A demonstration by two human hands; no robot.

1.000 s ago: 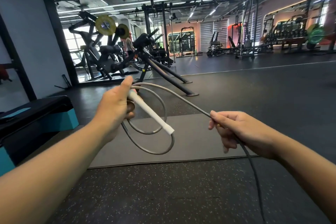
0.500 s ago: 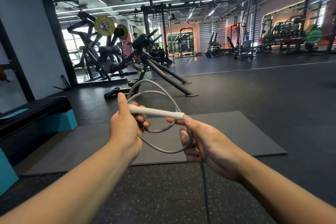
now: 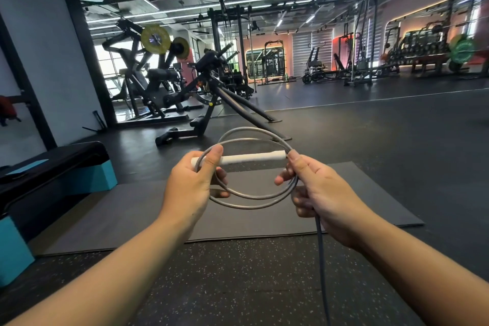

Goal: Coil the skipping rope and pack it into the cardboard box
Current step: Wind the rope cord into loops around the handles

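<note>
A grey skipping rope [image 3: 254, 200] with a white handle [image 3: 251, 158] is held in front of me at chest height. My left hand [image 3: 193, 188] grips the handle's left end together with two loops of the rope, thumb up over them. My right hand [image 3: 317, 193] pinches the rope at the loops' right side, next to the handle's right end. From that hand the loose rope [image 3: 321, 259] hangs straight down and out of the bottom of the view. No cardboard box is in view.
A grey exercise mat [image 3: 370, 193] lies on the dark speckled gym floor below my hands. A black and teal step platform [image 3: 58, 167] stands at the left. Weight machines [image 3: 158, 87] and a slanted bench frame [image 3: 238, 106] stand further back.
My right hand came left from the stretched rope to the handle's end, laying another loop onto the coil. The handle swung from slanting down to level. Both hands have risen slightly.
</note>
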